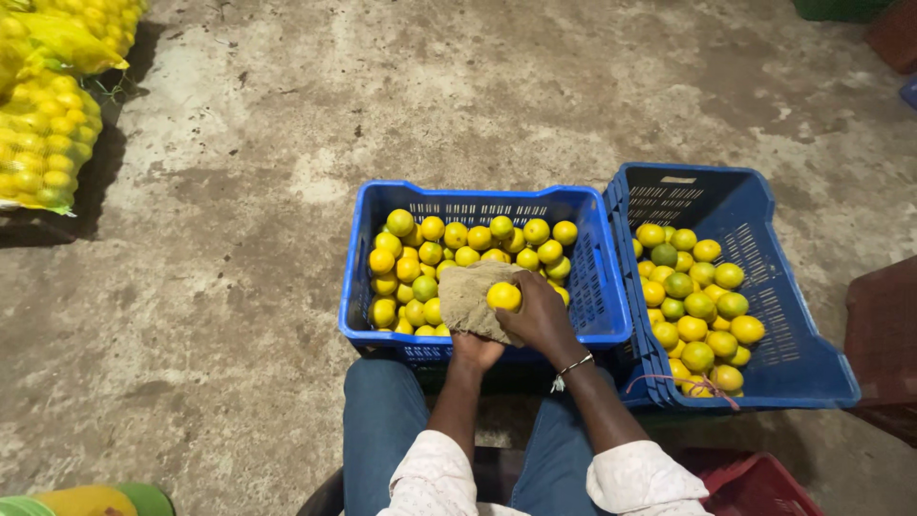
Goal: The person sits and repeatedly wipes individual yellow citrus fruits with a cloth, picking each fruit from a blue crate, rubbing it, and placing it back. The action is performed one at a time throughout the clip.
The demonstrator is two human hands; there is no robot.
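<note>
Seat: we look down on our own knees in blue trousers (377, 420), white cuffs pushed up on both forearms; a red crate (755, 483) sits low at our right, only its corner in view.

Left hand (475, 351): palm up under a coarse tan cloth (475, 296), grip closed on the cloth's lower edge, holding it spread over the near rim of the left crate.

Right hand (542, 315): a thread band at the wrist; fingers curled from above around one yellow citrus fruit (503, 296), clamped on it and pressing it against the cloth.

Fruit in hand: over the near right part of the left crate, touching the cloth, above the heap and not resting in it.

Step, our judgement: wiping a single fruit with the cloth, mid-rub; the fruit is neither set down nor released.

Next move, our judgement: calls for turning the fruit in the cloth so the hidden side gets wiped, with the right grip kept snug enough that it does not slip into the heap.

Left blue crate (478, 199): just beyond our knees, well filled with yellow fruit, a few greenish.

Right blue crate (793, 354): touching the left one's side, tilted, partly filled; more green fruit mixed in here; a bit of pink string on its near rim.

Floor (239, 287): bare stained concrete carrying both crates.

Far left: yellow mesh sacks (43, 134) packed with the same fruit, well apart from the crates.
</note>
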